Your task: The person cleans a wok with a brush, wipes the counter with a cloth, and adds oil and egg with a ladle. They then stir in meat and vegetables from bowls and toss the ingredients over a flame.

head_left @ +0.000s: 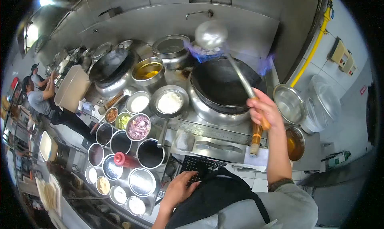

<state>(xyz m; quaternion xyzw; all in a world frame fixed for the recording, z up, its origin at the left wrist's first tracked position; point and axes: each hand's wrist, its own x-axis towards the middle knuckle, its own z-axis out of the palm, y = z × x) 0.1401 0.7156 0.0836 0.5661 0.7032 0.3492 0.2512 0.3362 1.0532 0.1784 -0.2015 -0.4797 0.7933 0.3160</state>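
Observation:
My right hand [264,109] is closed around the wooden handle of a ladle [241,75]. The ladle's round metal bowl, slightly blurred, is raised above the far rim of a black wok [224,83]. The wok sits on a steel burner ring [216,115], and blue flame shows behind it and at its right side. My left hand [182,191] is down in front of the black apron [218,201], fingers stretched out and holding nothing.
Left of the wok stand a skimmer [169,87] with white food, a pot of yellow oil [149,72] and a bowl of chopped onion [139,127]. Several sauce pots and a red bottle [126,160] fill the side shelf. Two people [38,95] stand far left.

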